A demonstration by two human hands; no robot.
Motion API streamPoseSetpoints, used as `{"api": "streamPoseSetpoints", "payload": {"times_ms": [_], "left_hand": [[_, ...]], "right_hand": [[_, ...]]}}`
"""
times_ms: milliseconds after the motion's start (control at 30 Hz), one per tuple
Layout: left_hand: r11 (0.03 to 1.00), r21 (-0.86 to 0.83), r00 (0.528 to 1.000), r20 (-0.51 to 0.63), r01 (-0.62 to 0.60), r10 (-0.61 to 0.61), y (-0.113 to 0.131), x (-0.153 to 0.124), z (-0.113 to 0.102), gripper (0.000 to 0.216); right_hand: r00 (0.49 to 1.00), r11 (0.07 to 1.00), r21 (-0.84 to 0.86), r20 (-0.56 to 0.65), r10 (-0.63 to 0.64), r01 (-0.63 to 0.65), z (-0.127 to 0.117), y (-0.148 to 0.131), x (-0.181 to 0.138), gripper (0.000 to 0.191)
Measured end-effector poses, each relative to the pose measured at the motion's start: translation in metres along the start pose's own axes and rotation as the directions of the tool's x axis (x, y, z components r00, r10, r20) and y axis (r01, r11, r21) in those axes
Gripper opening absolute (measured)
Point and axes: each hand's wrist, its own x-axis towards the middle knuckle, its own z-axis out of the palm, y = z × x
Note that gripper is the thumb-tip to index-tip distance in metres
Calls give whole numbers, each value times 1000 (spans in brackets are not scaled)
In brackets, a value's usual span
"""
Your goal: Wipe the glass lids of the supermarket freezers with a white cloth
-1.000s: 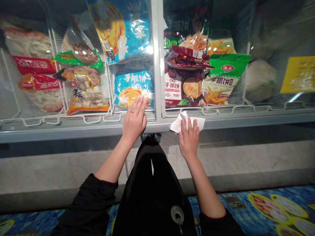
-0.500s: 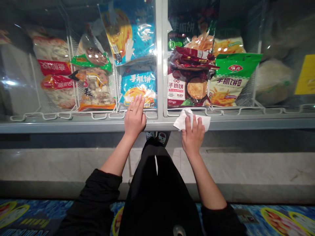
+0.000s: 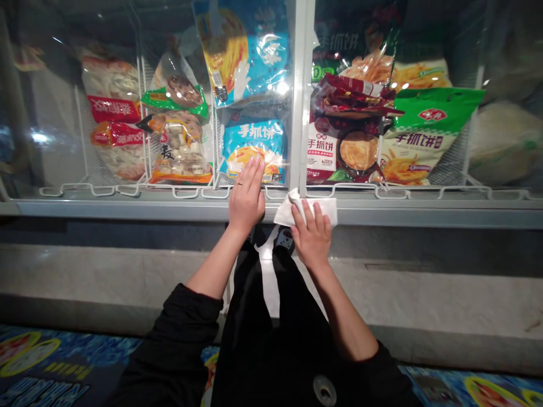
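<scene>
My left hand (image 3: 246, 195) lies flat, fingers stretched out, on the glass lid of a chest freezer (image 3: 127, 209), over a blue packet of frozen pancakes (image 3: 254, 148). My right hand (image 3: 311, 235) presses a white paper tissue (image 3: 288, 212) against the freezer's grey front rim, just right of the lid's white centre bar (image 3: 300, 96). The fingers are spread over the tissue. The two hands are about a hand's width apart.
Under the glass, white wire baskets (image 3: 139, 189) hold frozen food: red-banded bags (image 3: 111, 118) at left, a green-topped bag (image 3: 180, 102), a dark red packet (image 3: 343, 141) and a green packet (image 3: 424, 133) at right. Below are the freezer's pale front (image 3: 424, 294) and a printed blue floor (image 3: 51, 367).
My right hand with the tissue has slid left along the rim, closer to my left hand. The view has shifted left; my left hand stays flat on the glass.
</scene>
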Motion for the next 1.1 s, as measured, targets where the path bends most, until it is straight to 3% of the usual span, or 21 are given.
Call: {"api": "streamPoseSetpoints", "payload": {"times_ms": [67, 167, 333, 433, 600, 700, 867, 933, 1100], "left_hand": [[1000, -17, 1000, -12, -15, 15, -1, -1, 0, 78], [996, -77, 998, -51, -35, 31, -4, -2, -2, 78], [991, -114, 996, -75, -63, 55, -18, -3, -20, 76], [995, -56, 996, 7, -86, 87, -38, -7, -40, 74], [995, 19, 977, 191, -103, 97, -67, -14, -59, 71], [996, 20, 980, 180, -84, 79, -71, -17, -56, 70], [999, -9, 991, 126, -42, 42, -72, -19, -52, 75], [999, -13, 993, 112, -46, 47, -72, -19, -52, 75], [999, -29, 993, 106, -44, 47, -72, -19, -54, 71]], "right_hand": [[994, 995, -11, -45, 98, -99, -2, 1, -1, 58], [989, 990, 5, -30, 143, -143, 1, -28, 5, 57], [981, 988, 48, 120, -151, 146, 9, -84, 18, 51], [986, 991, 25, 99, -135, 133, 10, -79, 15, 53], [987, 986, -44, -25, 160, -161, 14, -59, 0, 58], [980, 978, -53, -40, 197, -199, 21, -81, 3, 60], [992, 999, -35, 122, -8, 13, 30, -123, 22, 58], [993, 999, -48, 120, 2, 4, 25, -121, 28, 57], [982, 978, -92, 20, 190, -187, 3, -94, 22, 59]]}}
